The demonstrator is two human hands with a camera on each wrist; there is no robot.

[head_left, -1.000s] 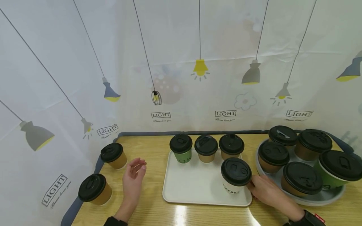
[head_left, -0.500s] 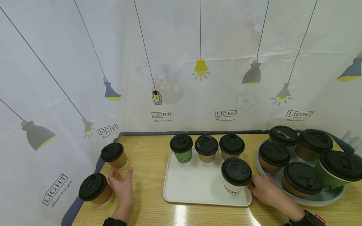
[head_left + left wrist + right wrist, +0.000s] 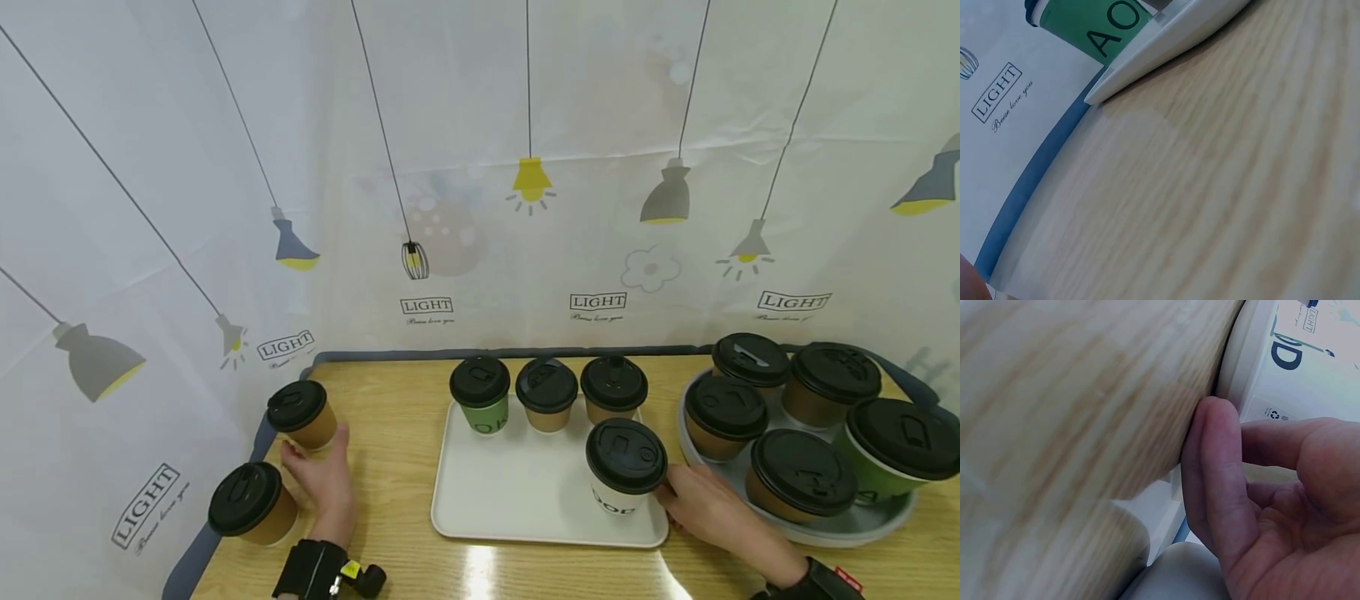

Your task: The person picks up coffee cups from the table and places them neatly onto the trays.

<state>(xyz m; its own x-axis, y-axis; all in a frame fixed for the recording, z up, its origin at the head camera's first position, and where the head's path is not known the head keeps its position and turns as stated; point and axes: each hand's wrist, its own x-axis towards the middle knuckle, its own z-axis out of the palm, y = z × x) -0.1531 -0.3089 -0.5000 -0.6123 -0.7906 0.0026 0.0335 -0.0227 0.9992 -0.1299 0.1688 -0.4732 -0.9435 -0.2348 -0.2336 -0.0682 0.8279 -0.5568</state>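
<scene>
A brown paper cup with a black lid stands at the table's left side. My left hand is just in front of it, thumb and fingers spread to either side of its base; contact cannot be told. Another brown cup stands to that hand's left. At the white tray's right end, my right hand pinches the rim between thumb and fingers. Right beside these fingers, a white cup with a black lid stands on the tray. The left wrist view shows mostly table and a green cup.
At the tray's back stand a green cup and two brown cups, all black-lidded. A round grey tray on the right holds several lidded cups, close to my right arm. A printed cloth hangs behind the table.
My left hand has moved left and then forward to the brown cup at the back left, its fingers spreading apart. The right hand and the tray have stayed still.
</scene>
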